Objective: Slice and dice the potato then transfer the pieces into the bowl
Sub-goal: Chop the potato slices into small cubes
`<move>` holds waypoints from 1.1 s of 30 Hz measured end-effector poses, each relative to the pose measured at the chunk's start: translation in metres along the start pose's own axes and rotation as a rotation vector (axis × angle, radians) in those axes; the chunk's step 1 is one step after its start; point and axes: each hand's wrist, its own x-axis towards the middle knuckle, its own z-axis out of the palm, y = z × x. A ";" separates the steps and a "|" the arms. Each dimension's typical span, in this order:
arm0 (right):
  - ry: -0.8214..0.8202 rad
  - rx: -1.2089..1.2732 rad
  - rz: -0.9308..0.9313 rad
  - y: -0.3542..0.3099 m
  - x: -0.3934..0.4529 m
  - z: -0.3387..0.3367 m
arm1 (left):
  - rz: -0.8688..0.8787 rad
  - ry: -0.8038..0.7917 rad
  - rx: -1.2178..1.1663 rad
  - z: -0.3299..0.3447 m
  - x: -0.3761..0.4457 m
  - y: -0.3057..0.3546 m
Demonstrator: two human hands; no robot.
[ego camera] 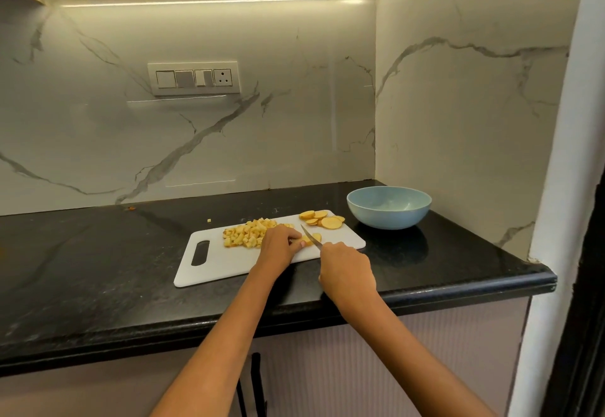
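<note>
Left hand: the left hand (278, 243) is down on the white cutting board (229, 259), fingers (296, 242) curled over a potato slice (309, 239), pinning it flat against the board.
Right hand: the right hand (347, 269) is wrapped tight around the knife handle, which is hidden inside the grip; only the blade shows.
Knife: the kitchen knife (311, 236) angles up and away from the right hand, its blade set into the slice just beside the left fingertips, tip pointing toward the back wall.
Potato slice under the blade: part of it pokes out to the right of the blade, the rest sits under the left hand.
Diced potato: a loose heap of diced potato cubes (247, 235) is spread over the middle of the board, just left of the left hand.
Round slices: a small stack of uncut potato rounds (324, 219) waits at the board's far right corner, close to the bowl.
Stray piece: one stray potato cube (209, 220) lies off the board on the black tabletop (98, 269), behind the heap.
Bowl: the light blue bowl (389, 208) stands on the tabletop, to the right of the board and apart from it; no potato shows inside from this angle.
Board: it lies at a slant, handle slot at the near left end.
Backdrop: a switch panel (193, 78) is on the marble wall.
</note>
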 end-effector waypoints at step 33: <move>0.001 0.046 -0.023 0.002 0.000 0.002 | -0.093 0.124 0.012 -0.001 -0.002 0.001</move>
